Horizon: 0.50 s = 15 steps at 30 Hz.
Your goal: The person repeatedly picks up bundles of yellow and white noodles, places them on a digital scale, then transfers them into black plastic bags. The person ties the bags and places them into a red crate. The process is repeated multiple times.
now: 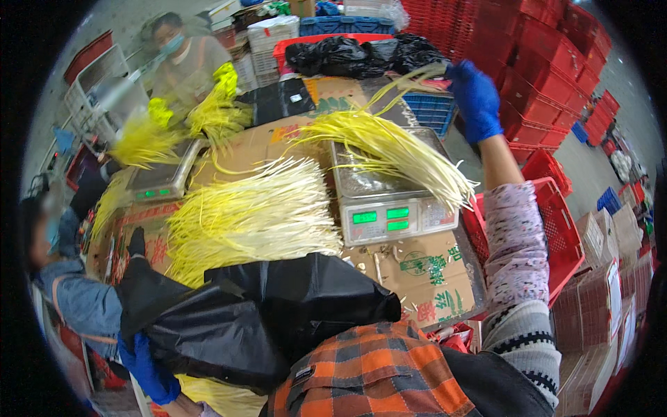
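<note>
My right hand [474,101], in a blue glove, is raised above the table's far right. It is closed on the ends of a few yellow chive stalks [398,86]. Below it, a loose bunch of yellow chives [385,151] lies across the steel pan of a digital scale [398,219], with pale ends hanging over the front right. At the lower left, my blue-gloved left hand [148,370] grips the edge of a black plastic bag [224,333]. The bag spreads over the near side of a large chive pile [255,213]. My left fingertips are partly hidden.
Cardboard [432,260] covers the table. A person across the table in yellow gloves [225,78] handles chives by a second scale [156,180]; another person's blue sleeve [83,297] is at left. Red crates [547,68] stack at right, and a red basket [560,234] stands beside the table.
</note>
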### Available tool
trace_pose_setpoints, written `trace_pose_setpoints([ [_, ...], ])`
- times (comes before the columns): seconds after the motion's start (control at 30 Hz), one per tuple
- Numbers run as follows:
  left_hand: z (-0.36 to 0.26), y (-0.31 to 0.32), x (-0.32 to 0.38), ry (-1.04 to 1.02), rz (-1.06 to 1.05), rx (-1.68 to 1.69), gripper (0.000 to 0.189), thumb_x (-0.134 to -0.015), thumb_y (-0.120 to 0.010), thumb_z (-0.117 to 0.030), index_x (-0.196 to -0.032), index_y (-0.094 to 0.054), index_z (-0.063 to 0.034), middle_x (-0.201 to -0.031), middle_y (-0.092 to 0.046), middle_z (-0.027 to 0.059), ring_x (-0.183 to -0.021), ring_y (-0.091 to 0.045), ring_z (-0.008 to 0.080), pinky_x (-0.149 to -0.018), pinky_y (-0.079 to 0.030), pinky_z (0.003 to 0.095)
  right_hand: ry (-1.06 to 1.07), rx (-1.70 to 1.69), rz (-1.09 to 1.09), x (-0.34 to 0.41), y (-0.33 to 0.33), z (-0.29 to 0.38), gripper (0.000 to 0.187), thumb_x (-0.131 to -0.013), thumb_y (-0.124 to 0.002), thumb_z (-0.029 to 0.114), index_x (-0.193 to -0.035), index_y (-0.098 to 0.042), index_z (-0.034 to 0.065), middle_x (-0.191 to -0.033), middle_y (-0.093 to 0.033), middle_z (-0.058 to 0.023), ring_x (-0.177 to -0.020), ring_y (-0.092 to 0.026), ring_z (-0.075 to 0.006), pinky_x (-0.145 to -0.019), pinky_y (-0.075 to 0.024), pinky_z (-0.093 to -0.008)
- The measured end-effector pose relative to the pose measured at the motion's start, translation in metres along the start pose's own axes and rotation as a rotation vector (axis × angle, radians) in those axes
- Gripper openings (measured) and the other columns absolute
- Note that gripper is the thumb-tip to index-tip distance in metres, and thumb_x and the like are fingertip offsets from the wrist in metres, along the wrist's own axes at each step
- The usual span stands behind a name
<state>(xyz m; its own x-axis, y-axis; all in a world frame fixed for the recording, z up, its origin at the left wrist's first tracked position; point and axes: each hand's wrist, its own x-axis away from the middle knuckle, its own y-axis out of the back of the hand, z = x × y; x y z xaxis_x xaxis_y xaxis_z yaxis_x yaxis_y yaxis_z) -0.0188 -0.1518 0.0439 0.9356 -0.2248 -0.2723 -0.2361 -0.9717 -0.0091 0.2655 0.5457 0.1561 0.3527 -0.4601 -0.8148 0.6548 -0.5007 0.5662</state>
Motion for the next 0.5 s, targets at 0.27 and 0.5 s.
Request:
trace_pose_setpoints([
  [0.27, -0.015, 0.006, 0.029, -0.008, -0.121, -0.061, 0.036, -0.090, -0.062, -0.004, -0.126, -0.060, -0.0005, -0.119, -0.065, 0.0077, -0.105, -0.061, 0.0164, -0.093, -0.046, 0.0289, 0.165, -1.225, -0.306, -0.086, 0.044, 0.153, 0.005, -0.092, -0.064, 0.002, -0.088, -0.063, 0.0046, -0.079, -0.064, -0.0018, -0.073, -0.062, -0.0103, -0.065, -0.0521, -0.0253],
  [0.5, -0.034, -0.002, 0.050, 0.005, -0.130, -0.032, 0.035, -0.087, -0.066, -0.001, -0.122, -0.062, 0.0010, -0.116, -0.067, 0.0092, -0.102, -0.063, 0.0168, -0.093, -0.047, 0.0288, 0.386, -0.626, -0.092, -0.028, -0.030, 0.250, 0.019, -0.095, -0.062, 0.015, -0.107, -0.068, 0.0020, -0.095, -0.072, -0.0069, -0.085, -0.067, -0.0136, -0.075, -0.0524, -0.0281],
])
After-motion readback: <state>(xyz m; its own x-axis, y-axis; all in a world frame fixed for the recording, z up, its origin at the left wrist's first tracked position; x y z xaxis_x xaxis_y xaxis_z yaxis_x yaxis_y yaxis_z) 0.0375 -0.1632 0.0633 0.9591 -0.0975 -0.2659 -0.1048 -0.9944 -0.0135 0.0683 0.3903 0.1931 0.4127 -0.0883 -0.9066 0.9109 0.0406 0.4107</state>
